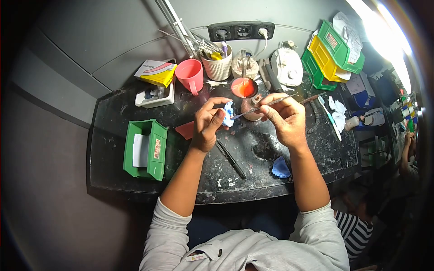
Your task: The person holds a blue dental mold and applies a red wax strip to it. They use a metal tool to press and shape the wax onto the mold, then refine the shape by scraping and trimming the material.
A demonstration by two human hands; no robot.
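Note:
Between the fingers of my left hand [209, 124] is a small blue and white piece [228, 114], held upright above the table. My right hand [284, 118] pinches a thin metal tool [275, 102], whose left end reaches the blue and white piece. Behind the tool stands a small glass burner [249, 108] with a pinkish body. A dark-rimmed dish of red-orange material [244, 87] lies just beyond it. Below my right hand a loose blue piece [280, 167] rests on the black table [203, 180].
A green bin [158, 151] and a black pen [231, 159] lie nearer. Along the back are a pink mug [189, 76], a white basket [218, 65] and a white device [288, 67]. Stacked bins [327, 54] and a toothbrush [330, 118] are at right; a person in stripes [355, 230] sits lower right.

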